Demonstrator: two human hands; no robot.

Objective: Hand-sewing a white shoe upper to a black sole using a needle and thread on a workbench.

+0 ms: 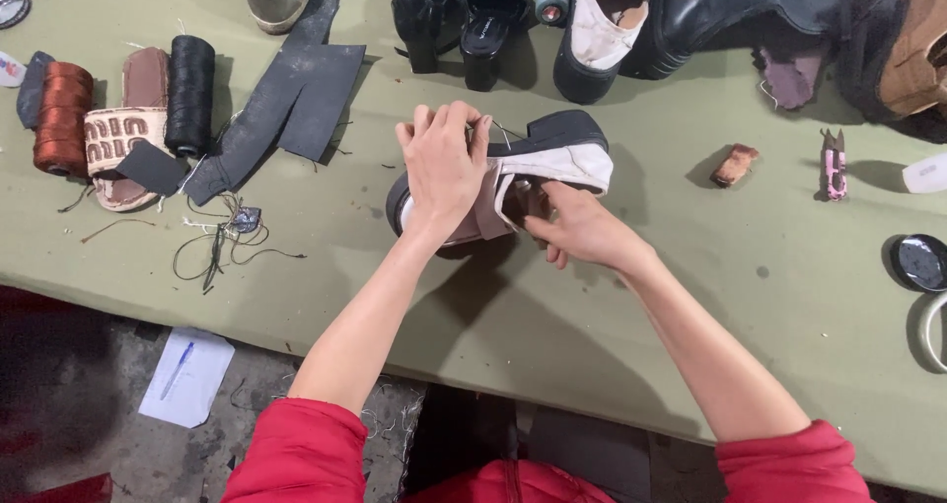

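Spools and black heels flank hands gripping white shoe.

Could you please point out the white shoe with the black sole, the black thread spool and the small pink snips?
White shoe with black sole (567, 158), head view: white side.
Black thread spool (190, 94), head view: wound middle.
Small pink snips (835, 166), head view: handle.

A shoe-repair workshop, by the look of it; a green-covered workbench strewn with shoes along the top of the frame; spools of rust and black thread at the upper left beside a worn sandal; black sole offcuts upper middle; pink thread snips at the right; bare, littered concrete floor lower left.
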